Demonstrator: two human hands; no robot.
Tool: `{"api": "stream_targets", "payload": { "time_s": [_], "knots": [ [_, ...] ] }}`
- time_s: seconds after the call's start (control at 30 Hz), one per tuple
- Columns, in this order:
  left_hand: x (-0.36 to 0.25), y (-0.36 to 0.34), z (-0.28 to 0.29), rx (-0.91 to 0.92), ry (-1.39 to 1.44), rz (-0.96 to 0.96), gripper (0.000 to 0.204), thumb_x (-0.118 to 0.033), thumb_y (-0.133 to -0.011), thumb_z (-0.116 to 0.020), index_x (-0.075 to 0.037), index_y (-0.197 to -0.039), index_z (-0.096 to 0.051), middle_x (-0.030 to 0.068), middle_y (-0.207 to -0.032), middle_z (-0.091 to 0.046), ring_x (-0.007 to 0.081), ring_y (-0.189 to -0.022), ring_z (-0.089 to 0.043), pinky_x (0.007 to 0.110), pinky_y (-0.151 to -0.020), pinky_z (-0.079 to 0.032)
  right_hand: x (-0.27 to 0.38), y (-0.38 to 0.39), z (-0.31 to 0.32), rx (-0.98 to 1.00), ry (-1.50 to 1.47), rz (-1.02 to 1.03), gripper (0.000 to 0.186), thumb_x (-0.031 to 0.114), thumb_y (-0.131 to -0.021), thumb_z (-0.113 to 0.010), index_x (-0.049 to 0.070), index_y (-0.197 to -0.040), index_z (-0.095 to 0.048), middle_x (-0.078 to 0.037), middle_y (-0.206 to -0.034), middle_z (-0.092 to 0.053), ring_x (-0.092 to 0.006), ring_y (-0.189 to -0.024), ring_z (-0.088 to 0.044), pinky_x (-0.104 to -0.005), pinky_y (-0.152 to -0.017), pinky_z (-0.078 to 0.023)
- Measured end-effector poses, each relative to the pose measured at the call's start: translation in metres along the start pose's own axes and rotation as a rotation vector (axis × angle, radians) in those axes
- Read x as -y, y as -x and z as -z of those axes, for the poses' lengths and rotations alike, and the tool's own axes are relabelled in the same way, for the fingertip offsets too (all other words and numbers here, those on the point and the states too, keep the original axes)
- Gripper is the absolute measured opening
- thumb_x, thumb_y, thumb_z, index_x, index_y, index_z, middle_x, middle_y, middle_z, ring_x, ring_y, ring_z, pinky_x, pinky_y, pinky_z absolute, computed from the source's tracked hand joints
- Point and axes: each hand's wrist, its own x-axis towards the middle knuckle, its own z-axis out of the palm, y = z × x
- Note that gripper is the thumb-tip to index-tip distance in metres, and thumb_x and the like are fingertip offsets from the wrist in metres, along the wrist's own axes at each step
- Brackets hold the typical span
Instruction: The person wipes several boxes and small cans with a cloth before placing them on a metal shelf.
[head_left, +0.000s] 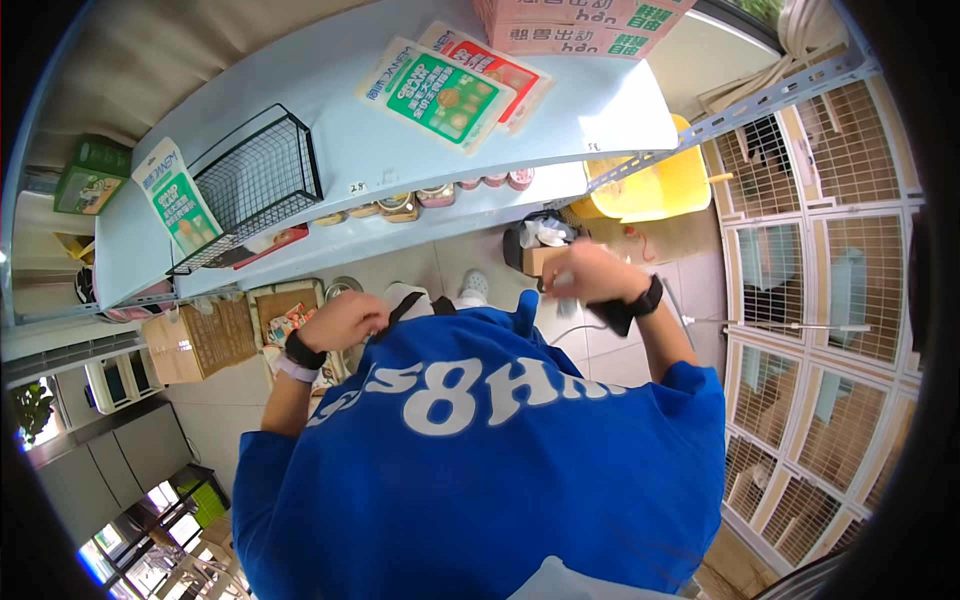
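My left hand (345, 318) is in front of my blue shirt (480, 490), its fingers curled together beside a black strap or edge (403, 306) at the shirt's hem. Whatever those fingers pinch is too small to make out. On the other side of the shirt, my right hand (597, 274) is raised with its fingers bent inward and smeared by motion. A small greyish thing shows by its fingertips, its kind unclear. Both wrists wear black bands, and the left one also has a pale band. Neither hand touches the shelf.
Ahead stands a light blue shelf (350, 130) with a black wire basket (250, 185), a green pouch (440, 95), a red pouch (515, 75) and pink boxes (580, 25). Jars line its lower level. A yellow tub (660, 180) and wire-mesh cages (830, 250) are at right; a cardboard box (200, 335) is at left.
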Motion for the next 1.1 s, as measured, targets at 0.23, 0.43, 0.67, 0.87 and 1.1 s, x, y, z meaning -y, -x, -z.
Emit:
{"api": "stream_targets", "payload": {
  "time_s": [0.23, 0.43, 0.67, 0.87, 1.1],
  "knots": [
    [-0.068, -0.106, 0.019, -0.938, -0.384, -0.322, 0.017, -0.009, -0.075, -0.062, -0.005, -0.091, -0.059, 0.0116, -0.099, -0.056, 0.0317, -0.096, -0.052, 0.04, -0.082, -0.042, -0.015, -0.077, 0.039, -1.389, -0.532, 0.015, 0.018, 0.011, -0.083, -0.065, 0.001, -0.095, -0.055, -0.001, -0.074, -0.058, -0.0057, -0.063, -0.05, -0.0198, -0.054, -0.038],
    [-0.076, -0.16, 0.015, -0.974, -0.635, -0.218, 0.056, -0.007, -0.07, -0.063, -0.003, -0.124, -0.047, 0.0142, -0.133, -0.042, 0.0318, -0.123, -0.038, 0.045, -0.101, -0.03, -0.027, -0.145, 0.04, -1.712, -0.497, 0.165, 0.024, 0.015, -0.088, -0.059, -0.002, -0.102, -0.048, -0.004, -0.079, -0.055, -0.0097, -0.074, -0.051, -0.0225, -0.064, -0.042],
    [-0.055, -0.126, 0.015, -0.988, -0.746, -0.11, 0.061, -0.005, -0.068, -0.059, -0.001, -0.127, -0.045, 0.0146, -0.128, -0.046, 0.0316, -0.121, -0.041, 0.045, -0.102, -0.029, -0.044, -0.156, 0.006, -1.183, 0.07, 0.027, 0.019, 0.009, -0.079, -0.062, 0.005, -0.097, -0.062, -0.017, -0.095, -0.062, -0.0289, -0.095, -0.058, -0.0351, -0.083, -0.044],
    [-0.029, -0.078, 0.021, -1.03, -0.806, -0.006, 0.053, -0.003, -0.071, -0.059, -0.005, -0.123, -0.05, 0.0127, -0.117, -0.051, 0.0304, -0.12, -0.043, 0.047, -0.102, -0.029, -0.041, -0.155, -0.019, -0.805, 0.514, 0.006, 0.035, 0.016, -0.084, -0.056, 0.008, -0.117, -0.058, -0.01, -0.134, -0.046, -0.036, -0.128, -0.034, -0.0479, -0.105, -0.027],
    [-0.034, -0.073, 0.011, -1.161, -0.753, -0.005, 0.043, -0.003, -0.07, -0.059, -0.004, -0.113, -0.055, 0.0141, -0.113, -0.051, 0.0317, -0.116, -0.044, 0.047, -0.099, -0.03, -0.049, -0.197, -0.023, -0.753, 0.575, -0.086, 0.038, 0.02, -0.087, -0.051, 0.006, -0.122, -0.052, -0.011, -0.14, -0.038, -0.0373, -0.131, -0.029, -0.0486, -0.106, -0.024]
  ]
}}
